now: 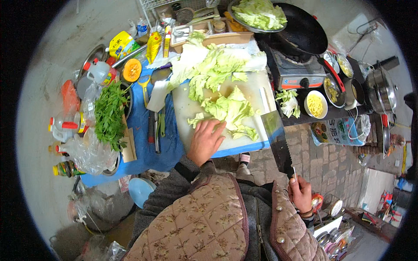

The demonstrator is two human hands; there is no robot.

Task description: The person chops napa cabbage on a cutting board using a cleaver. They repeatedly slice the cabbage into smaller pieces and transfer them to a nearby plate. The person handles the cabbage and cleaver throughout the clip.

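Note:
My left hand [206, 140] lies palm down at the near side of a white cutting board [183, 111], its fingers spread and the tips touching the edge of torn pale-green cabbage leaves [233, 111]. Off the board's right edge, my right hand [299, 192] grips a broad kitchen knife [277, 140] by its handle. The blade points away from me and has a toothed stretch along one edge. Larger cabbage leaves [215, 63] are heaped across the far half of the board, with one white stalk [160, 96] hanging over its left side.
Left on the blue cloth [137, 137] lie a peeler [144, 88], green herbs [111, 114] and a cut pumpkin [132, 70]. At right stand a gas stove [302, 73] with a wok [305, 29] and a bowl of yellow shreds [315, 103]. Cabbage fills a metal basin [233, 24] behind.

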